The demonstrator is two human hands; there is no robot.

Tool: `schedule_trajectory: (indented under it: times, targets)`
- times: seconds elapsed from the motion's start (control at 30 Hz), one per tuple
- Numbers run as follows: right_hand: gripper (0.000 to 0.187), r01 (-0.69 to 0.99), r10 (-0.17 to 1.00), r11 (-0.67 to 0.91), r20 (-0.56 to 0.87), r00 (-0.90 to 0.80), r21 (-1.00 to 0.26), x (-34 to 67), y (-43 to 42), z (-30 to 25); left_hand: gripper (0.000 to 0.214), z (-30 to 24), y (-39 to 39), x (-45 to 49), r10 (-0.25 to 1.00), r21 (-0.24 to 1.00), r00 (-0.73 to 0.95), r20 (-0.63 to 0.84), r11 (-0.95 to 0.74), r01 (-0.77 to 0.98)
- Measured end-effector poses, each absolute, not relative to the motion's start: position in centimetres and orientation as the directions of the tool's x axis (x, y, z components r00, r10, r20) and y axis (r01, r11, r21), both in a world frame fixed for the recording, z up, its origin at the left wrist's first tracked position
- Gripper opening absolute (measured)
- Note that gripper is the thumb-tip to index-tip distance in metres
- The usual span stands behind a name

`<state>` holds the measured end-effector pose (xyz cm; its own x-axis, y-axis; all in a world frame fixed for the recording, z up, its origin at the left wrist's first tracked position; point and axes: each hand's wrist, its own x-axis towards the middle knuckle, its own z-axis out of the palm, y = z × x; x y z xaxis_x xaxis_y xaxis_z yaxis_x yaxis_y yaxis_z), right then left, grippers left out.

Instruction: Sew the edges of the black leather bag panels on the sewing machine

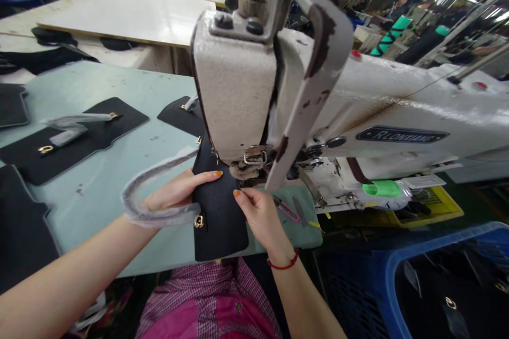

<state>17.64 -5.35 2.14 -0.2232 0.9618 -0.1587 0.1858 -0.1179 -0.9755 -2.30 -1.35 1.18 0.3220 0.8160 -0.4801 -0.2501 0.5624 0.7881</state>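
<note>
A black leather bag panel (217,212) lies under the head of a sewing machine (234,85), its near end reaching the table's front edge. Gold hardware fixes a plastic-wrapped handle (137,196) to the panel; the handle loops left over my left wrist. My left hand (175,190) grips the panel's left side, thumb on top, other fingers mostly hidden beneath the handle and panel. Close to the needle area, my right hand (258,214) pinches the panel's right edge between thumb and fingers. The machine head hides the panel's far end.
Similar black panels (95,135) lie on the pale green table (99,196) to the left. Pink-handled thread snips (288,209) rest right of my right hand. A blue basket (392,270) holding black pieces stands lower right, near a yellow tray (441,206). Another person stands behind the machine.
</note>
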Motion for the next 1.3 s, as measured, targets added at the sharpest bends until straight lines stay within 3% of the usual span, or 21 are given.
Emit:
schedule_trajectory:
  times: [0.6, 0.9, 1.1, 1.3]
  targets:
    - [0.042, 0.153, 0.95, -0.152, -0.187, -0.251, -0.976, 17.4, -4.7, 1.3, 0.013, 1.8, -0.4, -2.2, 0.852, 0.827, 0.264, -0.451, 0.511, -0.235]
    - [0.042, 0.165, 0.955, -0.134, -0.172, -0.243, -0.977, 17.4, -4.7, 1.1, 0.021, 0.7, -0.1, -2.7, 0.83, 0.807, 0.294, -0.473, 0.542, -0.233]
    - [0.042, 0.211, 0.97, -0.088, -0.132, -0.203, -0.973, 17.2, -5.1, 1.3, 0.021, 0.6, 0.0, -2.6, 0.771, 0.736, 0.339, -0.539, 0.627, -0.256]
    - [0.037, 0.37, 0.98, -0.008, -0.081, -0.181, -0.929, 17.6, -4.9, 2.4, 0.025, 1.3, -1.2, -1.6, 0.78, 0.704, 0.24, -0.577, 0.625, -0.338]
